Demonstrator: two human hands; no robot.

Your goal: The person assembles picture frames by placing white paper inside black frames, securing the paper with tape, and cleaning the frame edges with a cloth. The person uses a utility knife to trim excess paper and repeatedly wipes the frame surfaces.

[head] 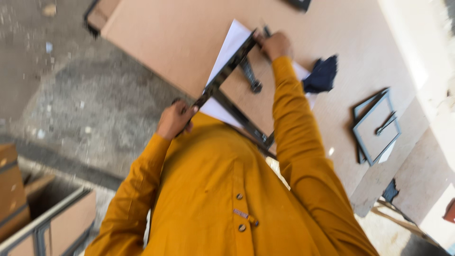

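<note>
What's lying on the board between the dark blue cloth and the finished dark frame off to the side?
Nothing: in the head view the tan board is bare between the dark blue cloth and the dark rectangular frame.

Dark blue cloth [322, 75] on the board; grey frames [376, 127] stacked further right; cardboard boxes [28, 208]

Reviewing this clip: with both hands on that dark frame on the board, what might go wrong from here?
1. The dark rectangular picture frame is gripped only at two corners, by the left hand and the right hand; it might twist or slip.
2. The white sheet under it could crease or shift.
3. The metal tool lying inside the frame on the brown board may scratch it if the frame slides.
</note>
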